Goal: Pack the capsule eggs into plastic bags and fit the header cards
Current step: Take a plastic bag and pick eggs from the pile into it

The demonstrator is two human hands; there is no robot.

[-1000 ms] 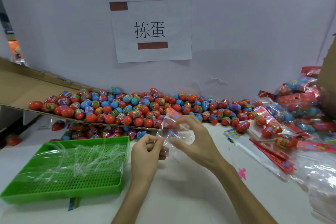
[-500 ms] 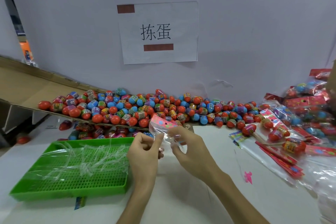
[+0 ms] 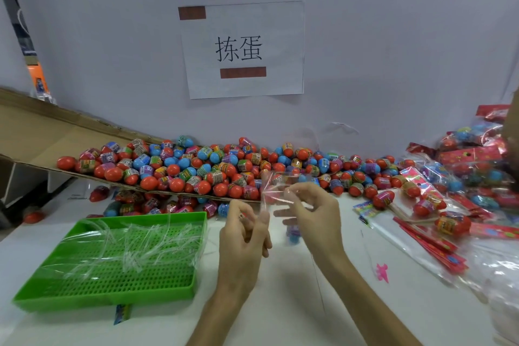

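Both hands hold a clear plastic bag [image 3: 282, 191] upright above the white table, in front of the egg heap. My left hand [image 3: 244, 233] pinches its left edge with thumb and fingers. My right hand [image 3: 311, 213] pinches the bag's upper right part. A blue and purple capsule egg [image 3: 293, 234] shows low in the bag, blurred, partly behind my right hand. A long heap of red, blue and multicoloured capsule eggs [image 3: 213, 168] runs along the wall. Red header cards [image 3: 429, 244] lie flat at the right.
A green perforated tray [image 3: 112, 284] with thin clear strips sits at the left front. A cardboard ramp [image 3: 36, 135] slopes down from the left under the eggs. Packed bags with red cards [image 3: 471, 160] pile at the right. A small pink piece [image 3: 382, 272] lies on the table.
The bag has been raised and spread between my hands. The pink card seen at its top half a second ago no longer shows. An egg now shows low in the bag.
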